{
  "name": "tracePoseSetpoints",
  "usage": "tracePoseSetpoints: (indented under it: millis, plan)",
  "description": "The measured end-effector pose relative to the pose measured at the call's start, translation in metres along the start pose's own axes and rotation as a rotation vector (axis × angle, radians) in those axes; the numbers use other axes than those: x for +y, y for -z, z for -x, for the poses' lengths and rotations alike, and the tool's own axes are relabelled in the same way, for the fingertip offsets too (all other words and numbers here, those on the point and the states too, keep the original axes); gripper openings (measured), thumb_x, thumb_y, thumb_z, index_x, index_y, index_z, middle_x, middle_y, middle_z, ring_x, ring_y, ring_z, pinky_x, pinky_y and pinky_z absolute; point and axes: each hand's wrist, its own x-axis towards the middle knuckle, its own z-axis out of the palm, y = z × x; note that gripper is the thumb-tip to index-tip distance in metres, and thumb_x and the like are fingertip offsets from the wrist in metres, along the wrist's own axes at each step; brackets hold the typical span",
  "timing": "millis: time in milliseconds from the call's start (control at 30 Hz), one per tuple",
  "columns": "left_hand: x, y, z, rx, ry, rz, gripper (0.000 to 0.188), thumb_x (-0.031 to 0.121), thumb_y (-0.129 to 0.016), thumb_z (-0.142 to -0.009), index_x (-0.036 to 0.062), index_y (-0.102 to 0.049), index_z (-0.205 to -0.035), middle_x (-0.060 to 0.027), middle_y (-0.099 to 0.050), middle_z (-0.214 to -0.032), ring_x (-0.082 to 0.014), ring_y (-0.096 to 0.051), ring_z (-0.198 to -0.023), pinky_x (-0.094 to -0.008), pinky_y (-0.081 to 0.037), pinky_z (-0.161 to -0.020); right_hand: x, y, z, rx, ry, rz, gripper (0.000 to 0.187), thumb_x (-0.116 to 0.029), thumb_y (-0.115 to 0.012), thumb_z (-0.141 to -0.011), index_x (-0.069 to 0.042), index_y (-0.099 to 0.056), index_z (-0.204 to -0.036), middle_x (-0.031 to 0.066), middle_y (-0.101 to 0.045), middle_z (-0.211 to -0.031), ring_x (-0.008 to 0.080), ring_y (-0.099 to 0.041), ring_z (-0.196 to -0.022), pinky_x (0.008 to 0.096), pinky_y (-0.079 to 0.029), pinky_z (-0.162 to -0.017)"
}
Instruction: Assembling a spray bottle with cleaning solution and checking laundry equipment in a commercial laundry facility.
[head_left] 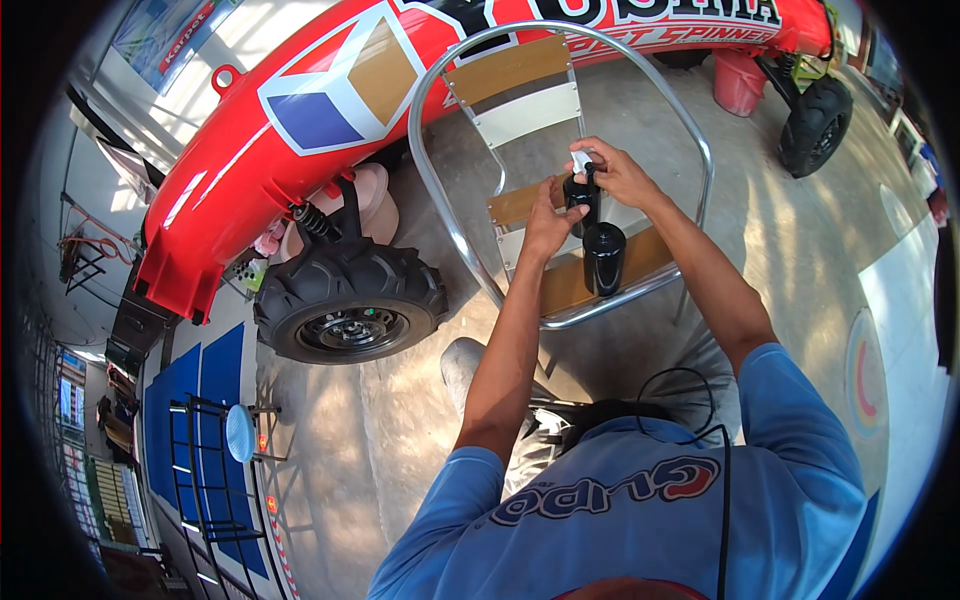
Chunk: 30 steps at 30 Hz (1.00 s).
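Note:
A black bottle [583, 192] with a dark top stands on the metal-framed chair [642, 250], which has slats in brown and white. My left hand [548, 222] is closed around the side of this bottle. At its top, the fingers of my right hand [622, 176] are closed, with a small white piece [580, 160] showing by the fingertips; its kind is unclear. Closer to me, a second black bottle [604, 260] is upright on the brown seat slat, touched by neither hand.
Behind the chair stretches a long red machine body [215, 215] on black knobby tyres [350, 305]. A rounded metal tube [425, 150] loops around the chair. Pale tubs [372, 205] sit under the machine, and a red bucket [738, 82] stands farther right. A black rack [200, 470] is at the left.

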Motion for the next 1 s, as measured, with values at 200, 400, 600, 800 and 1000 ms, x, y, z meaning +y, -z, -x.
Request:
tracePoseSetpoints:
  millis: [200,400,600,800,1000]
  plan:
    - [0.006,-0.022,-0.015,-0.197,-0.075,0.249,0.120,0.009,-0.093,-0.078,-0.0012,-0.010,-0.164,-0.0246,-0.052,-0.147,-0.0289,-0.058,-0.133,-0.0381,-0.055,-0.106,0.009,0.009,0.005,0.052,0.046,0.055,0.063,-0.004,-0.070,-0.095,-0.015,-0.050,-0.154,0.0103,-0.078,-0.116,0.0138,-0.070,-0.104,0.0308,-0.054,-0.093]
    - [-0.010,-0.021,-0.014,-0.095,-0.039,0.165,0.131,0.018,-0.098,-0.072,-0.0024,-0.008,-0.165,-0.0244,-0.059,-0.141,-0.0289,-0.063,-0.124,-0.0366,-0.055,-0.103,-0.015,-0.008,0.013,0.096,-0.004,0.059,0.067,0.005,-0.066,-0.094,-0.008,-0.045,-0.156,0.0104,-0.074,-0.109,0.0142,-0.067,-0.104,0.0319,-0.052,-0.097]
    - [-0.008,-0.025,-0.015,-0.077,-0.065,0.128,0.133,0.023,-0.100,-0.070,-0.0040,-0.011,-0.164,-0.0250,-0.063,-0.136,-0.0298,-0.064,-0.122,-0.0370,-0.054,-0.103,-0.008,-0.013,0.014,0.213,0.019,0.064,0.065,0.005,-0.071,-0.091,-0.008,-0.050,-0.151,0.0078,-0.070,-0.099,0.0142,-0.067,-0.094,0.0316,-0.053,-0.092]
    - [-0.008,-0.023,-0.013,-0.056,-0.068,0.052,0.128,0.025,-0.099,-0.071,-0.0055,-0.016,-0.163,-0.0263,-0.063,-0.135,-0.0318,-0.065,-0.123,-0.0381,-0.053,-0.105,-0.011,-0.009,0.021,0.140,0.029,0.045,0.072,0.003,-0.073,-0.090,-0.010,-0.046,-0.155,0.0088,-0.070,-0.109,0.0150,-0.065,-0.103,0.0334,-0.052,-0.096]
    - [-0.012,-0.018,-0.021,-0.121,-0.117,0.040,0.125,0.023,-0.098,-0.073,-0.0056,-0.016,-0.162,-0.0249,-0.060,-0.136,-0.0300,-0.063,-0.123,-0.0382,-0.052,-0.106,-0.006,-0.011,0.020,0.173,-0.020,0.052,0.077,-0.001,-0.077,-0.090,-0.012,-0.042,-0.158,0.0099,-0.070,-0.115,0.0182,-0.066,-0.112,0.0339,-0.050,-0.103]
